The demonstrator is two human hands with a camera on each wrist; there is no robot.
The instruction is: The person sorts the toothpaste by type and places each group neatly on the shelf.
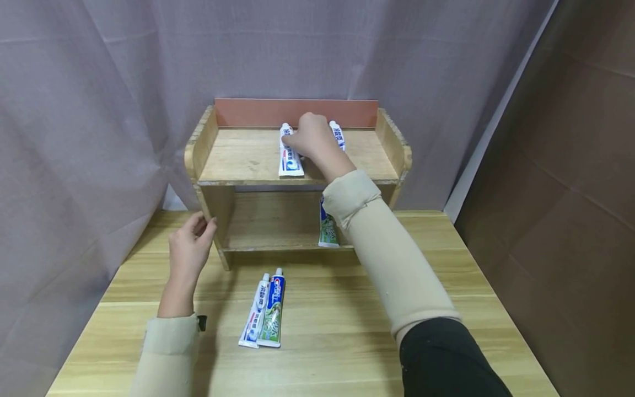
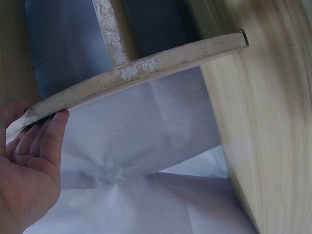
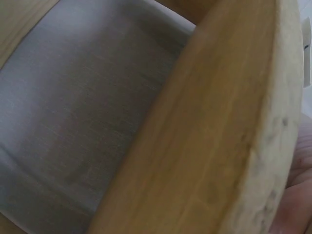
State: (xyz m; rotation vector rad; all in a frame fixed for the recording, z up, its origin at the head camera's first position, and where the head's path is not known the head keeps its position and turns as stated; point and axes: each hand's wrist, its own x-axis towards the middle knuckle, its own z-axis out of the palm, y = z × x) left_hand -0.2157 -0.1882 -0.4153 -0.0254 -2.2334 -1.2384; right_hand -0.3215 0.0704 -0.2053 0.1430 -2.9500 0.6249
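In the head view my right hand (image 1: 317, 140) is over the upper shelf, thumb and curled fingers on a white toothpaste tube (image 1: 289, 163) lying there; a second white tube (image 1: 338, 132) is partly behind the hand. The right wrist view shows part of that hand (image 3: 298, 190) beyond the board's edge. My left hand (image 1: 189, 248) pinches the front edge of the wooden rack's left side panel (image 1: 202, 144); the left wrist view shows this hand (image 2: 34, 165) with thumb and fingers on either side of the panel (image 2: 161, 61).
A green-and-blue tube (image 1: 328, 231) lies on the lower shelf, partly hidden by the right sleeve. On the table (image 1: 342, 331), before the rack, a white tube (image 1: 256, 311) and a green-and-blue tube (image 1: 273, 314) lie together. Grey cloth (image 1: 124, 82) hangs behind.
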